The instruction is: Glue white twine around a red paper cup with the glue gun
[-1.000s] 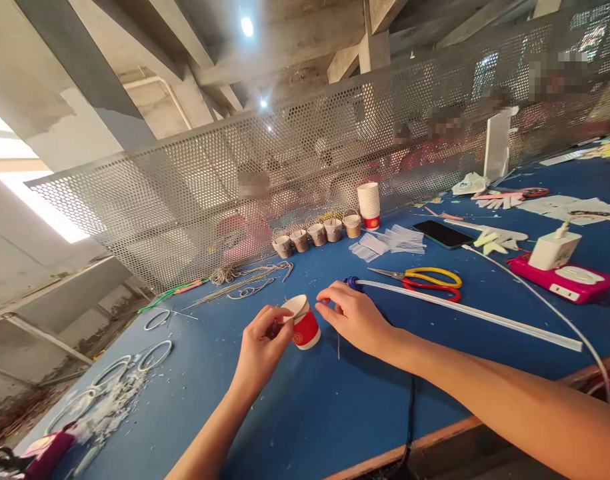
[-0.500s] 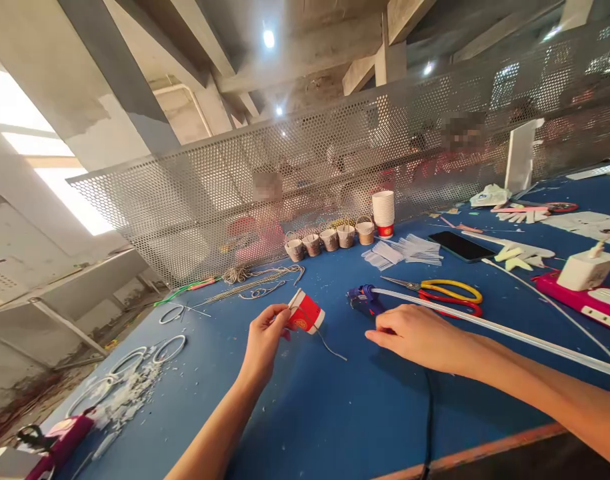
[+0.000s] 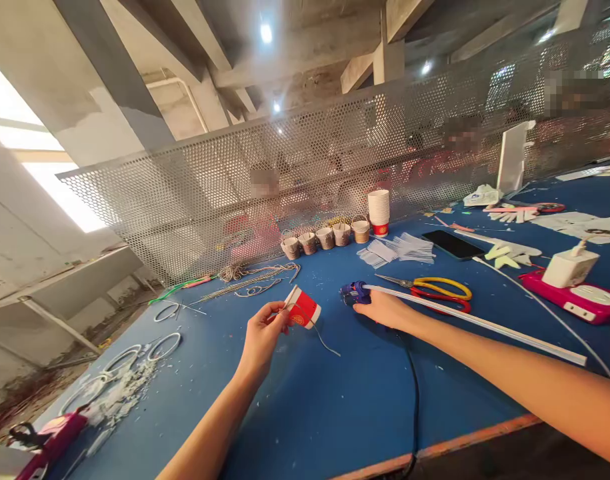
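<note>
My left hand (image 3: pixel 267 330) is closed on the rim of a small red and white paper cup (image 3: pixel 305 308), which it holds tilted on its side above the table. A thin cord (image 3: pixel 329 347) runs across the cup and its loose end hangs down to the right. To the right, my right hand (image 3: pixel 382 310) is wrapped around the handle of a blue hot glue gun (image 3: pixel 353 293); the fingers are partly hidden beneath the hand. A long white glue stick (image 3: pixel 475 322) sticks out of the gun's back, over my forearm.
Red and yellow scissors (image 3: pixel 442 290) lie behind my right hand. Several cord-covered cups (image 3: pixel 325 238), a stack of paper cups (image 3: pixel 379 210), white strips (image 3: pixel 399 250) and a phone (image 3: pixel 452 245) are farther back. Cord bundles (image 3: pixel 249 280) and white rings (image 3: pixel 165 347) lie left. A perforated screen (image 3: pixel 195 200) stands behind.
My right hand has moved left and forward and closed around the glue gun's handle. My left hand still holds the cup in nearly the same place.
</note>
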Motion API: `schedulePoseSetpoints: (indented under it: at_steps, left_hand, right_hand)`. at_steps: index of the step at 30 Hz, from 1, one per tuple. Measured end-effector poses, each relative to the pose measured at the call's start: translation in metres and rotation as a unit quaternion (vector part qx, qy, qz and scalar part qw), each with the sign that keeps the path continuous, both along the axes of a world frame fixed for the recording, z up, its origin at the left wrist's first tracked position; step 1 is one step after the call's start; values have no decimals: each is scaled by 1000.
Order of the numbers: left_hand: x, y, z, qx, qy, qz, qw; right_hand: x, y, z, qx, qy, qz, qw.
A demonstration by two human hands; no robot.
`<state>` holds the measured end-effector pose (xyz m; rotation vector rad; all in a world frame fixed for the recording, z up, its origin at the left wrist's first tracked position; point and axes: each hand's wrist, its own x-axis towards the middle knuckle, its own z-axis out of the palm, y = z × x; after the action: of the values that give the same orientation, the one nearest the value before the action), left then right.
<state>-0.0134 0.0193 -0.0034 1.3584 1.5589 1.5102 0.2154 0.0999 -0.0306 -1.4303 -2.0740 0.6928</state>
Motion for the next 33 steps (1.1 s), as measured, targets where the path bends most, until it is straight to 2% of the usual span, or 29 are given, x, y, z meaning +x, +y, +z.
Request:
schedulePoseSetpoints:
  at_steps: [4, 8, 13, 19, 29, 33]
  left_hand:
    - [0, 0, -4, -5, -8, -5, 1000]
    - [4, -2, -4, -11, 4, -14, 1000]
    - [9, -5, -5, -10, 29, -16, 999]
    - [13, -6, -9, -3, 53, -20, 998]
    - [19, -11, -6, 3, 70, -27, 997]
    - [19, -10, -6, 2, 62, -22, 998]
  right_hand:
    - [-6, -10, -4, 10, 79, 22, 997]
    - [-5, -40, 9, -27, 168, 75, 983]
    - [-9, -66, 21, 42, 193, 96, 976]
    - [-12, -65, 15, 86, 192, 135, 968]
    - [-17, -65, 1, 178, 126, 166, 962]
    - [-14, -63, 1, 190, 128, 160, 960]
